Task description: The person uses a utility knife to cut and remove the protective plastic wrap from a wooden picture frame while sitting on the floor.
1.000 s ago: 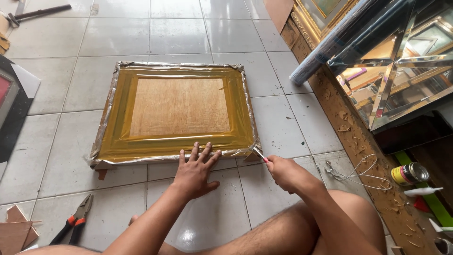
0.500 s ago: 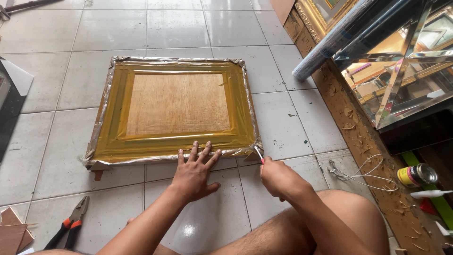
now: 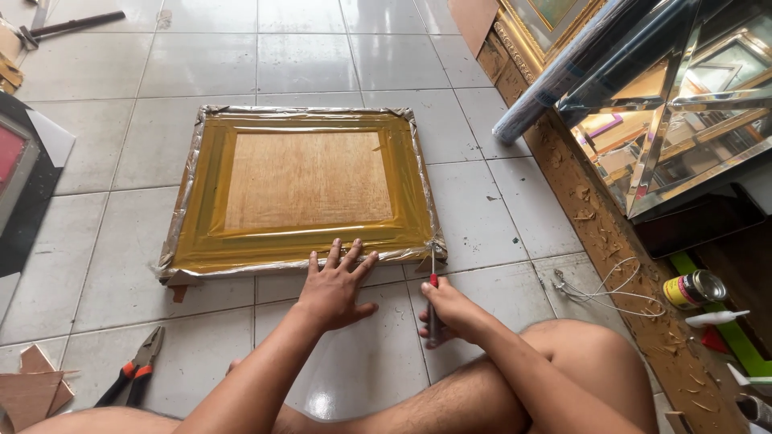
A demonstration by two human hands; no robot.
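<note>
the tiled floor (image 3: 305,56) fills most of the view, and on it lies a wrapped picture frame (image 3: 301,191), face down, its wooden backboard showing in the middle, with a band of glossy brown tape and a crinkled clear film around the edges. to the right stands a long wooden bench (image 3: 611,241) strewn with wood chips, with mirrored frames (image 3: 683,104) stacked on it and a roll of film (image 3: 555,80) leaning across them. a coil of white wire (image 3: 607,289) lies on the floor beside the bench, and a small tin can (image 3: 696,289) lies on its side further right. red-handled pliers (image 3: 133,378) rest on the floor at lower left, well apart from the frame, near some cardboard scraps (image 3: 32,386).

the person's left hand (image 3: 334,285) lies flat with fingers spread apart, fingertips touching the near edge of the frame. the right hand (image 3: 450,313) is closed around a screwdriver (image 3: 433,281) with a red handle; its metal tip points up at the frame's near right corner, touching the film there. the person's bare knee (image 3: 587,362) sits just beside that hand.
</note>
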